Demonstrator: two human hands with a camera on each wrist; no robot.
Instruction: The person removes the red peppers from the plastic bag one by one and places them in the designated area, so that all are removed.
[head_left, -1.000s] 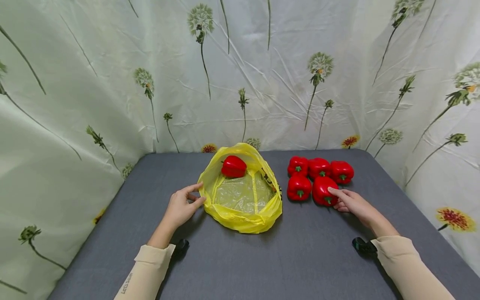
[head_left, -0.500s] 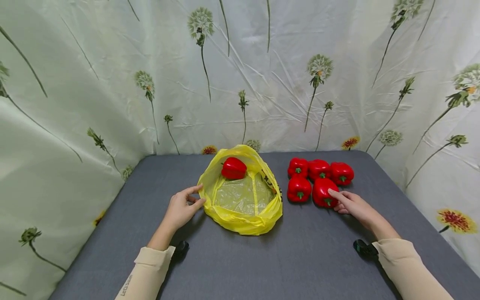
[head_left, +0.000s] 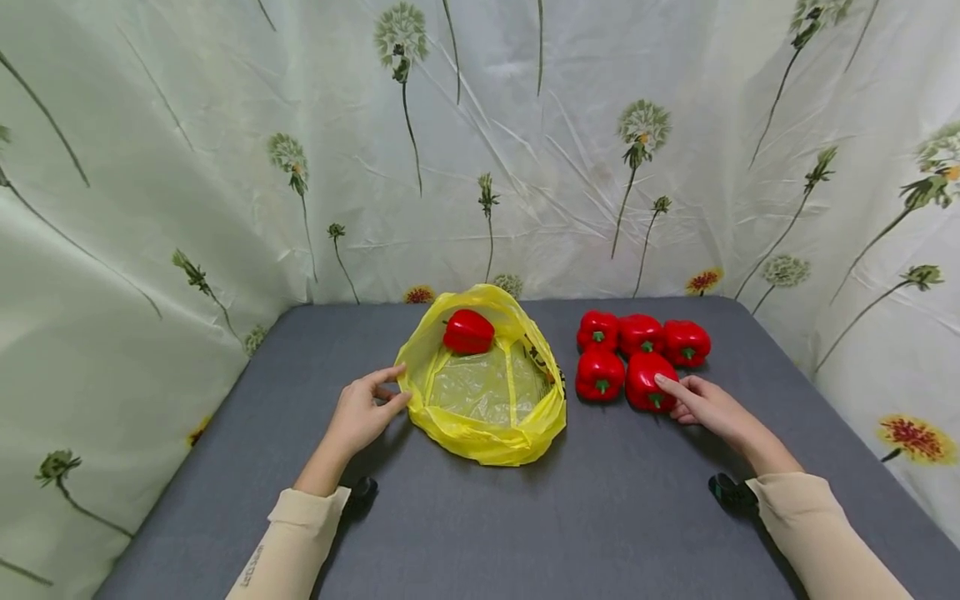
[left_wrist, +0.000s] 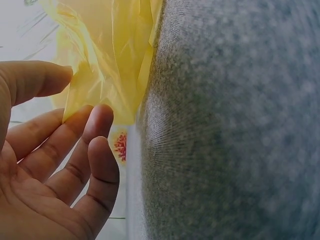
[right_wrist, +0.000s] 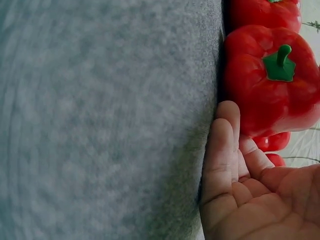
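A yellow plastic bag (head_left: 480, 446) stands with its mouth wide and one red bell pepper (head_left: 468, 332) inside at the back. Beside it is my left hand (head_left: 363, 417), the index fingertip and thumb touching the bag's left rim; the left wrist view shows a gap between thumb and fingers. Several more red bell peppers stand grouped at the right. My right hand (head_left: 708, 412) touches the front right bell pepper (head_left: 647, 385), thumb on its side and fingers low next to it. The right wrist view shows the fingers against the pepper (right_wrist: 270, 90); the thumb is hidden there.
Grey cloth covers the table (head_left: 480, 533). Behind and at both sides hangs a pale curtain (head_left: 337, 125) printed with flowers. Close to the held-touch pepper stand the front left pepper (head_left: 599, 375) and a back row. Dark straps show under both wrists.
Only a slight shift of the head view shows. Both hands, the bag and the bell peppers stay where they were.
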